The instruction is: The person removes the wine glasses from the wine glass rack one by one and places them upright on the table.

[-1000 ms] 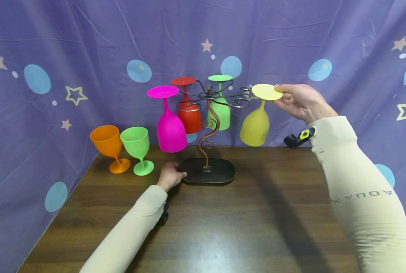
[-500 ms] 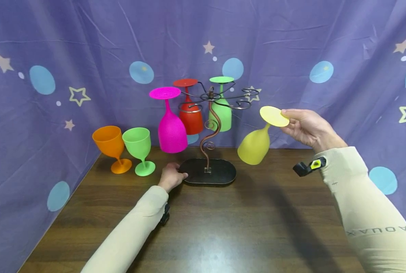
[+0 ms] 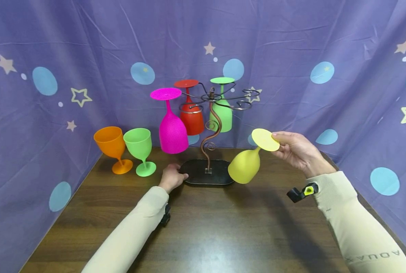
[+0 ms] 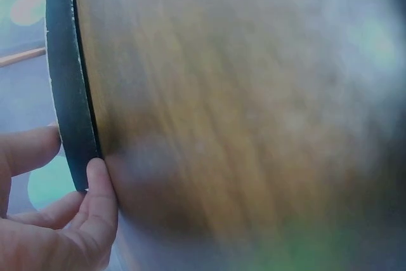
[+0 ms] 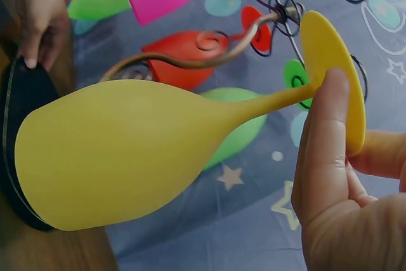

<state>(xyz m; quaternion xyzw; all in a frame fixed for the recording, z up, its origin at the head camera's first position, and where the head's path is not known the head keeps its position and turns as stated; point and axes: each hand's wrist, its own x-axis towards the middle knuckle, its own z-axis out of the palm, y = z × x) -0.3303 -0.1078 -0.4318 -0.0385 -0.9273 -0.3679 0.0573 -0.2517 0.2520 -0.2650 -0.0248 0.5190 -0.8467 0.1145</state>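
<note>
Centrally, the brown wood-grain bench (image 3: 203, 227) carries a copper-stemmed metal rack (image 3: 219, 123), its black oval base (image 3: 206, 178) gripped by the left hand (image 3: 172, 177). From the rack hang an inverted magenta goblet (image 3: 173, 134), red goblet (image 3: 192, 121) and light-green goblet (image 3: 225, 117). At its right, the right hand (image 3: 295, 149) pinches the foot (image 3: 265, 139) of a matte yellow goblet (image 3: 245, 166) tilted mouth-down in midair.

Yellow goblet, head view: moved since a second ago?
Yes, down. Against the rack, the yellow goblet has come down from near its top; its bowl now overlaps the black base's right end in view.
</note>
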